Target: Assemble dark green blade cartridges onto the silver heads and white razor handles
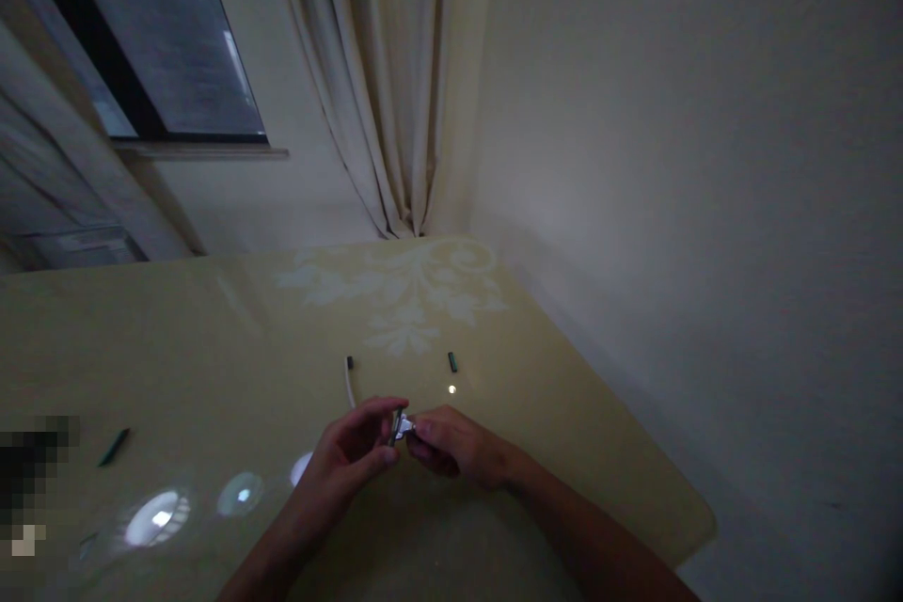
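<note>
Just above the table, my left hand (pixel 356 447) pinches a small, thin dark piece (pixel 396 426) between thumb and fingertips. My right hand (pixel 451 442) is closed on a small shiny metal part (pixel 404 428), which meets the dark piece between the two hands. Behind my left hand a pale curved stick with a dark tip (pixel 348 378) lies on the table, its near end hidden by the hand. A short dark green piece (pixel 452 362) lies beyond my right hand.
The glossy yellowish table (pixel 578 414) has a white floral pattern at its far edge. A dark green object (pixel 114 448) lies at the left, near a pixelated dark area. A wall (pixel 670 207) borders the right side; curtains (pixel 395 85) hang behind.
</note>
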Motion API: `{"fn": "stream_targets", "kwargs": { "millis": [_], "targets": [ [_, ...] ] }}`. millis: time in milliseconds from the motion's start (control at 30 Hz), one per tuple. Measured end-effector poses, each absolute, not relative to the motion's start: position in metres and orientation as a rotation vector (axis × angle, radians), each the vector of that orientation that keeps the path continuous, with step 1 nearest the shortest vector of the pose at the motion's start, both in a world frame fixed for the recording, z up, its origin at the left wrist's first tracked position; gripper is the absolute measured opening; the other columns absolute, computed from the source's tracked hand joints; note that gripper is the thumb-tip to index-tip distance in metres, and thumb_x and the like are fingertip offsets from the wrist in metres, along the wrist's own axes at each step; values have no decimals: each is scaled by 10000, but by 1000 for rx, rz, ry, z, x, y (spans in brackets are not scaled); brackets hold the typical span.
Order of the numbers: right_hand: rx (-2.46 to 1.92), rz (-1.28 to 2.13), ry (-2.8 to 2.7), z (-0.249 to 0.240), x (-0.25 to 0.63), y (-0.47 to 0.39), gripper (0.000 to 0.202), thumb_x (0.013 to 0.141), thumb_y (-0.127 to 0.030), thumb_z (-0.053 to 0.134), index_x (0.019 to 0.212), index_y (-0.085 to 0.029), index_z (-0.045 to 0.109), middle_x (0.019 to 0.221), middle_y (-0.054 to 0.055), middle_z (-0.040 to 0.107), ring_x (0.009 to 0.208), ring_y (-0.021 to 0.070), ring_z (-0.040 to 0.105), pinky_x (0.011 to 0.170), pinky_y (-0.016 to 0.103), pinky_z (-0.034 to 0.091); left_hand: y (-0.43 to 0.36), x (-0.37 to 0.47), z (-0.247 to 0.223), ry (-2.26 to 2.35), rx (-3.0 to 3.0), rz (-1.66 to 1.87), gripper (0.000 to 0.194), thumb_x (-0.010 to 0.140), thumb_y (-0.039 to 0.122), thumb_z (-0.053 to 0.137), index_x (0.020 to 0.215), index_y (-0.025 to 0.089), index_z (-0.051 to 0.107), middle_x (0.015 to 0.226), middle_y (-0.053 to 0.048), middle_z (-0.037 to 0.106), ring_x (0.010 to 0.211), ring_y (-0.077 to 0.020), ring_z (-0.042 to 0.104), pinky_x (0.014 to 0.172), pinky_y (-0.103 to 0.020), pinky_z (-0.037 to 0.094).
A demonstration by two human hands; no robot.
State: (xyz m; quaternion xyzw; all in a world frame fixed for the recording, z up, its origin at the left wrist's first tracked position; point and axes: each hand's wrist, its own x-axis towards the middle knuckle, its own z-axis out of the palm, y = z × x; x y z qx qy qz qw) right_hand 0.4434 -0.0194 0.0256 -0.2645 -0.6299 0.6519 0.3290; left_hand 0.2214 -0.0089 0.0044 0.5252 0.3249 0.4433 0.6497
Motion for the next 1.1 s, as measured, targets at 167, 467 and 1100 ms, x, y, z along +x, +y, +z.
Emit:
{"fn": "stream_targets", "kwargs": {
  "millis": [167, 467, 1100],
  "targets": [
    [-699, 1650, -1693, 30, 445, -21, 596, 1072, -699, 469, 731, -210, 461, 596, -73, 406, 521, 92, 326, 526, 257, 261, -8, 220, -1, 728, 1213, 1015, 443, 749, 381, 966, 1167, 285, 854, 846, -12, 639, 840, -193, 620, 790, -279, 513],
    [-653, 1634, -1719, 32, 447, -23, 580, 1093, -666, 445, 723, -218, 434, 618, -68, 399, 538, 101, 327, 548, 270, 271, -10, 222, 6, 698, 1249, 1026, 412, 749, 372, 967, 1143, 301, 866, 835, -1, 608, 806, -163, 597, 752, -243, 497],
    [-701, 1557, -1803, 30, 450, -22, 593, 1091, -688, 402, 731, -220, 450, 635, -54, 408, 580, 119, 336, 564, 274, 275, -12, 220, 3, 759, 1332, 1050, 409, 767, 368, 952, 1159, 307, 851, 870, -19, 693, 826, -184, 668, 756, -242, 544]
  ]
}}
